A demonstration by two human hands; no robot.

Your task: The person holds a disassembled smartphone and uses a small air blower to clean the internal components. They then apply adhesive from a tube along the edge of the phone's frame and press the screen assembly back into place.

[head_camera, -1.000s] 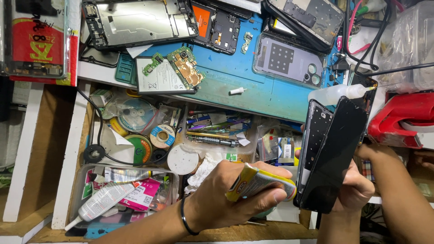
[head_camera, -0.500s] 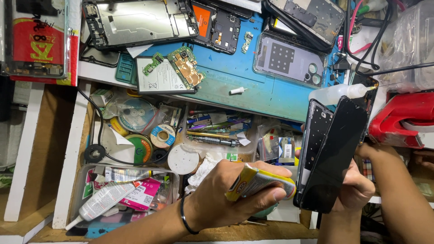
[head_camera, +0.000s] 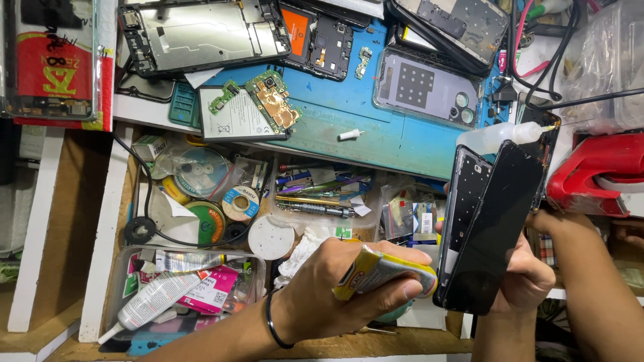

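Head view, near edge first: left hand [head_camera: 349, 291] curled tight around a yellow tube [head_camera: 382, 271], fingers wrapped over it, thumb below. Tube long axis runs roughly left-right, slightly uphill toward the right, its right end almost touching the phone's lower left edge. Black band on that wrist.

Right hand [head_camera: 526, 278] just right of the tube, cupped behind a black phone screen panel [head_camera: 496, 228] and gripping its lower part from behind; fingers mostly hidden, so exact spread unclear. Phone stands near upright, long axis bottom-left to top-right, top leaning right, dark glass facing the camera. A second frame layer [head_camera: 465, 194] shows split off along its left side.

Beyond the phone's left: open drawer [head_camera: 127, 221] crammed with tape rolls, tweezers, small tools, a white glue tube [head_camera: 151, 302] in a clear tray.

Farther up from the phone: blue work mat [head_camera: 376, 134] carrying a circuit board [head_camera: 272, 100], dismantled phone backs, a clear phone case [head_camera: 426, 87]. Red tool [head_camera: 590, 171] right of the phone's top.
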